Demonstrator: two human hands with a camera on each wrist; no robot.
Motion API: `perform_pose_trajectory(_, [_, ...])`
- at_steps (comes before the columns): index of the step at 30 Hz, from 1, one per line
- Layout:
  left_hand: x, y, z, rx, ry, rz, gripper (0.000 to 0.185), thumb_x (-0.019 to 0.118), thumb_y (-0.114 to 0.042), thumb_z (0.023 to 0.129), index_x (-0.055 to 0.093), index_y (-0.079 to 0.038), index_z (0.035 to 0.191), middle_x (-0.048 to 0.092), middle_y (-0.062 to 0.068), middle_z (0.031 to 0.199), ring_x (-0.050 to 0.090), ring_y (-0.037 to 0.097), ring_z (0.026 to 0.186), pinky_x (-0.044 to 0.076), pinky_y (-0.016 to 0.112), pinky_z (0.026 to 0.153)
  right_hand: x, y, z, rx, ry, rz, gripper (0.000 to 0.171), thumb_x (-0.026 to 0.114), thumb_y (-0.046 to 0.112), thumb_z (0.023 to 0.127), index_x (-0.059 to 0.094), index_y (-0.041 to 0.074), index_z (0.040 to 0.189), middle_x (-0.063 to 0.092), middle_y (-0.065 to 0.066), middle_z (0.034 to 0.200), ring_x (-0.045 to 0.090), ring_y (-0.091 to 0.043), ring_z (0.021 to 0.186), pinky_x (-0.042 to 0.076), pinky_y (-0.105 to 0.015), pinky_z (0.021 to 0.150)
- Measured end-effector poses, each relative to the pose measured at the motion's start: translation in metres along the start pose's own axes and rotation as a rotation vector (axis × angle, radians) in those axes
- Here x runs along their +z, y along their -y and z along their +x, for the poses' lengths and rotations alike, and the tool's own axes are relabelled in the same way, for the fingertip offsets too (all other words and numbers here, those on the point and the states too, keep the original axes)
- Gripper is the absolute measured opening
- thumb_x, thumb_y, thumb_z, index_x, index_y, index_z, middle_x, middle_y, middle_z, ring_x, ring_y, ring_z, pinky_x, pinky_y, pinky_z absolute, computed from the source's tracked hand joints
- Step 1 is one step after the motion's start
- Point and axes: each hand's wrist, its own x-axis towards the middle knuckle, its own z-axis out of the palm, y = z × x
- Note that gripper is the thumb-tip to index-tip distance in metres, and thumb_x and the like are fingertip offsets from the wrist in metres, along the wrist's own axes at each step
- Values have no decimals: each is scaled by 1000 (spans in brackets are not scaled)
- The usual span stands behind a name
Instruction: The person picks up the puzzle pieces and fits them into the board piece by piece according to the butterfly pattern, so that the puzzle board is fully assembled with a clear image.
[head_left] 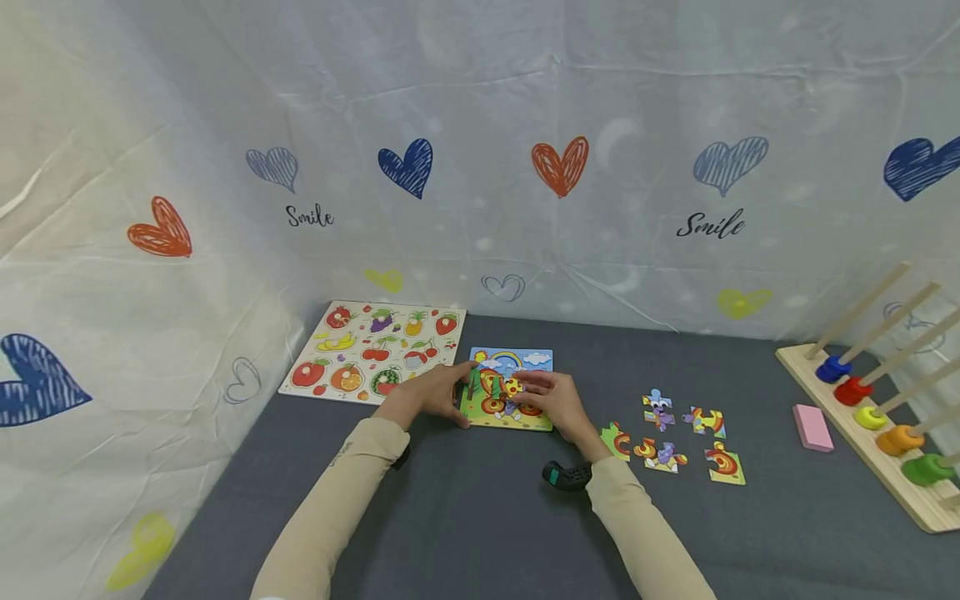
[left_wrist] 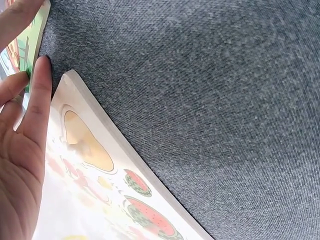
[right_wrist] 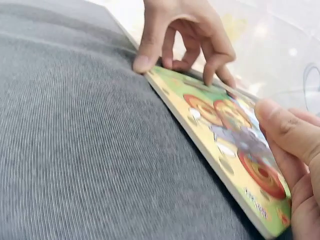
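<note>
A square jigsaw puzzle board (head_left: 480,414) with a cartoon car and rainbow lies flat on the dark cloth. My left hand (head_left: 435,392) holds its left side, thumb at the near corner and fingers along the green part; the right wrist view shows this left hand (right_wrist: 187,37) from across the board. My right hand (head_left: 553,402) reaches over the board's right side, fingers bent, thumb and fingertips close over the picture beside a yellow spotted figure. I cannot tell whether a puzzle piece is between those fingertips. Several loose puzzle pieces (head_left: 660,456) lie to the right.
A fruit picture board (head_left: 315,390) lies at the back left, its corner close to my left hand. On the right are a pink block (head_left: 813,428) and a wooden peg stand (head_left: 892,475) with coloured rings. A white curtain (head_left: 480,100) with printed hearts hangs behind.
</note>
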Motion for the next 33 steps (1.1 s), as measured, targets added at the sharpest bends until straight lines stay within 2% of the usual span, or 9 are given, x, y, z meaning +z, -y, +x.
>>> perform_pose_trajectory(2, [0, 0, -1, 6, -1, 3, 101, 78, -46, 62, 28, -2, 138, 52, 3, 103, 48, 9, 66, 41, 26, 63, 4, 0, 3, 4, -17, -10, 39, 71, 8, 75, 62, 0, 112, 61, -15, 111, 56, -27, 105, 49, -30, 76])
perform_pose_trajectory(8, [2, 1, 0, -50, 21, 28, 100, 80, -41, 63, 27, -7, 140, 53, 0, 105, 49, 9, 69, 41, 26, 66, 17, -2, 11, 9, -46, -11, 37, 70, 4, 75, 63, -2, 110, 61, -16, 109, 58, -27, 102, 49, -29, 74])
perform_pose_trajectory(14, [3, -3, 1, -90, 29, 60, 100, 80, -44, 61, 28, -10, 140, 53, 2, 109, 48, 9, 73, 41, 26, 70, 28, -4, 17, -24, -76, -138, 34, 71, 6, 75, 65, 2, 108, 65, -12, 103, 62, -22, 90, 49, -28, 69])
perform_pose_trajectory(20, [1, -6, 1, -74, 22, 47, 98, 80, -41, 63, 28, -11, 140, 54, 2, 109, 49, 9, 72, 42, 27, 69, 34, -5, 22, -87, -96, -230, 33, 72, 6, 73, 66, 3, 106, 67, -11, 95, 64, -18, 79, 49, -26, 64])
perform_pose_trajectory(24, [0, -5, 1, -91, 21, 48, 98, 80, -40, 62, 28, -12, 140, 54, 1, 105, 48, 8, 69, 41, 25, 67, 37, -5, 23, -100, -90, -268, 34, 73, 8, 73, 67, 3, 106, 67, -10, 90, 63, -16, 73, 49, -25, 59])
perform_pose_trajectory(27, [0, -5, 0, -97, 24, 44, 98, 80, -40, 62, 28, -12, 140, 53, 1, 105, 50, 9, 68, 42, 26, 66, 39, -4, 24, -91, -80, -286, 35, 73, 9, 74, 66, 3, 107, 67, -11, 90, 62, -14, 70, 48, -25, 56])
perform_pose_trajectory(31, [1, -4, 1, -100, 28, 65, 98, 79, -43, 62, 28, -12, 140, 53, 2, 111, 50, 10, 78, 42, 28, 75, 42, -2, 23, -65, -85, -336, 36, 72, 10, 75, 65, 5, 110, 66, -10, 97, 61, -11, 66, 47, -24, 54])
perform_pose_trajectory(33, [1, -3, 2, -98, 29, 79, 98, 79, -45, 62, 29, -12, 139, 54, 2, 112, 50, 10, 81, 41, 28, 78, 43, -1, 23, -62, -90, -371, 36, 72, 11, 76, 65, 7, 111, 65, -10, 101, 62, -12, 70, 48, -24, 57])
